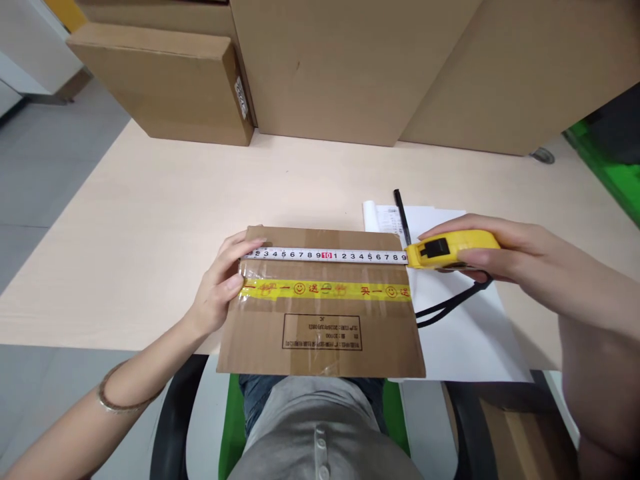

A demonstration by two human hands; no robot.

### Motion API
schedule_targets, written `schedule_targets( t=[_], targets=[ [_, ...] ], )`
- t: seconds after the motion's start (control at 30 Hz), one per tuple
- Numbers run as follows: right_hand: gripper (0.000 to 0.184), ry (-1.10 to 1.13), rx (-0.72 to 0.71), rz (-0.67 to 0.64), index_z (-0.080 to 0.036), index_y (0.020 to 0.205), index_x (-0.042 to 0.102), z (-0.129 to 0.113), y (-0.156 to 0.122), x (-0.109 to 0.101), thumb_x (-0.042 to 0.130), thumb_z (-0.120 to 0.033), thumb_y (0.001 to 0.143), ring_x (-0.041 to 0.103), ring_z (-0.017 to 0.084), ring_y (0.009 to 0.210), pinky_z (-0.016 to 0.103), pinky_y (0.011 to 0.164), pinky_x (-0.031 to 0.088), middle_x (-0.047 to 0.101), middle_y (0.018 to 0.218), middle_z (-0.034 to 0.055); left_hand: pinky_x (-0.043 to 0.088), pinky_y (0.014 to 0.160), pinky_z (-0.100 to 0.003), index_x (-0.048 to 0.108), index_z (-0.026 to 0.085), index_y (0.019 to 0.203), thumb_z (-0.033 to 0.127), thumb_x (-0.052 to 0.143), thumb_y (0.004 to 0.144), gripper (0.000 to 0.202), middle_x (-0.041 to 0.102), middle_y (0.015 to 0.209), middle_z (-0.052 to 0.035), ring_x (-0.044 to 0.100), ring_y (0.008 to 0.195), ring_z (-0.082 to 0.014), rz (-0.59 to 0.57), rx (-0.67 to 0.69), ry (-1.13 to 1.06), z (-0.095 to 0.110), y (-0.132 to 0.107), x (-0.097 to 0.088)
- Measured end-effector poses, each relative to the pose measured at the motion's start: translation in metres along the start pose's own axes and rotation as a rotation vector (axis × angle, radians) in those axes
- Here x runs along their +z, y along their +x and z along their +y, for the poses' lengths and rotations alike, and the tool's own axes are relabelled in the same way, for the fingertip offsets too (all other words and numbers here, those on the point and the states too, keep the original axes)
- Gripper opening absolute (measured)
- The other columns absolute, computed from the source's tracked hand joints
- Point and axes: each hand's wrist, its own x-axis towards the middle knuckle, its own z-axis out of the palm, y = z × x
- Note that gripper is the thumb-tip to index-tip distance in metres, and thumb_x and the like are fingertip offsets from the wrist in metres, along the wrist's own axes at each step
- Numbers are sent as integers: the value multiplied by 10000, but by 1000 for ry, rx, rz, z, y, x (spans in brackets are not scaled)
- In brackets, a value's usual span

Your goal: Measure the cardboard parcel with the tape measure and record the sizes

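Note:
A brown cardboard box (325, 360) with a strip of yellow printed tape lies in front of me at the table's near edge. My left hand (215, 293) is closed on the box's left side, its index finger pressing the end of a white measuring blade (325, 256) there. The blade stretches straight across the box to the right edge. At that edge my right hand (520, 257) grips a yellow tape measure (455, 248) with a black slide button. From its case hangs a black wrist strap (450, 303), resting over white paper.
White paper sheets (465, 347) extend from under the box to the right, with a black pen (401, 215) on them. A flat carton (185, 100) and large cardboard panels (340, 73) stand along the back of the table (150, 220). Chair armrests (173, 420) flank me.

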Motion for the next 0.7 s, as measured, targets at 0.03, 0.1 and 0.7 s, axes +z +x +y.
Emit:
schedule_targets(
  t=[0.03,0.1,0.7],
  targets=[
    [268,3,3,0,-326,1002,790,0,0,0,685,-551,898,555,179,602,338,535,457,684,811,22,418,1209,-596,709,391,1329,616,565,948,465,709,1335,-50,552,1339,-352,1,-1,4,-1,0,0],
    [274,17,9,0,-317,991,794,0,0,-1,675,-547,902,574,186,611,340,528,476,695,833,34,425,1201,-602,701,398,1334,623,564,947,468,702,1337,-52,553,1336,-356,-2,5,5,-1,0,-1],
    [447,-121,155,-91,-330,1041,850,2,1,-4,676,-705,869,632,212,669,351,542,477,797,974,87,444,1195,-566,685,411,1368,592,530,982,454,691,1352,-38,558,1337,-342,-1,39,2,-3,0,1]
  ],
)
